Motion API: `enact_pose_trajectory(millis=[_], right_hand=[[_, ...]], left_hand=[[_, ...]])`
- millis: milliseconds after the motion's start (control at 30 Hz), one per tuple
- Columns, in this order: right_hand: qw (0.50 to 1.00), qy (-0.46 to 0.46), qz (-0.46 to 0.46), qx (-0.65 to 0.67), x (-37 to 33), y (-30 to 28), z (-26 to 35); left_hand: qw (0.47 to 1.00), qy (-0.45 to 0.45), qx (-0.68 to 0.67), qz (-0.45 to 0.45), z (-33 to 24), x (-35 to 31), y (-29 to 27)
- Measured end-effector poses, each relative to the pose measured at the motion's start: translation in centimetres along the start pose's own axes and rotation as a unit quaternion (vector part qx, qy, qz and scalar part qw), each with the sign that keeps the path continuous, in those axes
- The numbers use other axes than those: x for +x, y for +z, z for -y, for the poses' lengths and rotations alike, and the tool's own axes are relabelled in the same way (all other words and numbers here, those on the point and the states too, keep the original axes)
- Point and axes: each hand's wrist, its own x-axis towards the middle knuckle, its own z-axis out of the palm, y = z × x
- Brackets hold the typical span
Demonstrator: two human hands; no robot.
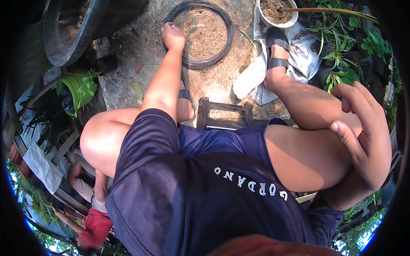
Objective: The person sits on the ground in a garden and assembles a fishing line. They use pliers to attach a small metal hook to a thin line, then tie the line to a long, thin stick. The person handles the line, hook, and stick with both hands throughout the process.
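A coil of thin black wire (pixel 229 38) lies flat on the dirt-strewn concrete in front of me. My left hand (pixel 173 36) reaches down to the coil's left side, its fingers curled closed on the wire strands. The fingertips are partly hidden. My right hand (pixel 367 123) is raised beside my bent right leg, away from the coil. Its thumb and fingers are apart, slightly bent, and nothing shows between them. Between my legs is a dark low stool (pixel 224 124).
A white pot (pixel 294 19) of soil stands at the far right, near a crumpled white sack (pixel 252 77) under my right sandal. Leafy plants (pixel 341 64) line the right. A large black tub (pixel 70 55) and a green ribbed pot (pixel 77 89) are left. Another person in red (pixel 96 226) is lower left.
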Motion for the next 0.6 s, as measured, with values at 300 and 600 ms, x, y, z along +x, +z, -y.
enact_pose_trajectory(millis=[300, 600], right_hand=[[0.998, -0.044, -0.021, 0.037, -0.2, -0.3, -1.8], [0.998, -0.030, -0.018, 0.060, -0.3, -0.1, -1.4]], left_hand=[[0.926, -0.191, -0.254, 0.201, -2.2, 5.2, -2.4], [0.974, -0.010, -0.053, 0.219, -0.1, 6.3, -3.3]])
